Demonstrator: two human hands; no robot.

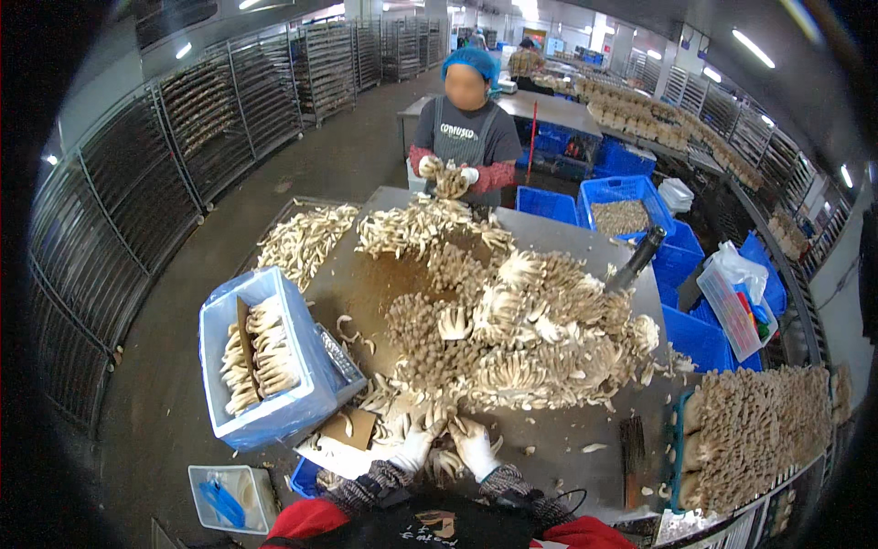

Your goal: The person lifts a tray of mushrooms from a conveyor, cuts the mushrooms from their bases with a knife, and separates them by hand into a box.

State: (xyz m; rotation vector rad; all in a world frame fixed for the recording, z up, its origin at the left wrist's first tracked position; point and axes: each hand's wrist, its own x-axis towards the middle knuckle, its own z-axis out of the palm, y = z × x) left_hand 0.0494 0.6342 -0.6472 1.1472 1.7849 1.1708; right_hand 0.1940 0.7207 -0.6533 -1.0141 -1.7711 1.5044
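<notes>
White-gloved left hand [412, 450] and right hand [475, 446], each grip grasping a mushroom clump [445, 437] at near tabletop [567, 439] edge, mushroom heap [512, 334] beyond, blue crate [265, 357] left.

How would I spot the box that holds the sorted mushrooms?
Start at the big metal table heaped with mushrooms. At its left edge, up and left of the gloved left hand, sits a pale blue box lined with clear plastic. Unlike the loose heap, its mushrooms lie in neat rows.

Left hand [412, 448]: fingertips buried in mushroom clump [445, 460].
Right hand [476, 446]: grip unclear.
Table [567, 439] near edge: hidden by torso.
</notes>
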